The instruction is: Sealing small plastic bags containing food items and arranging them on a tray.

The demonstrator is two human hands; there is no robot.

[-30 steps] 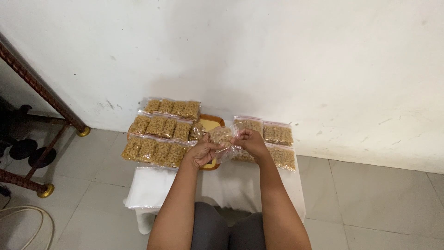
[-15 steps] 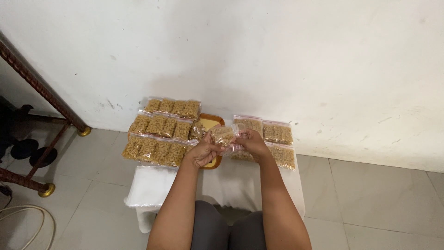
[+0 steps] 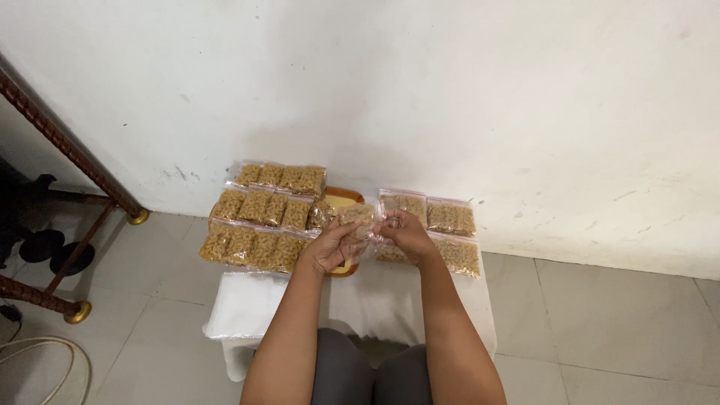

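My left hand (image 3: 328, 246) and my right hand (image 3: 406, 231) both grip a small clear zip bag of dry pasta (image 3: 358, 218), held between them above an orange tray (image 3: 343, 199). To the left of the tray lie rows of filled pasta bags (image 3: 259, 223). More filled bags (image 3: 442, 225) lie to the right, just beyond my right hand. All rest on a low white table (image 3: 390, 300).
A stack of empty clear bags (image 3: 244, 304) lies on the table's left part. A white wall rises right behind the table. Dark wooden furniture legs with brass feet (image 3: 79, 311) stand at the left on the grey tiled floor. A pale cable loops at the bottom left.
The bag between my hands has shifted slightly, and my fingers have moved along its top edge. The view has dropped a little.
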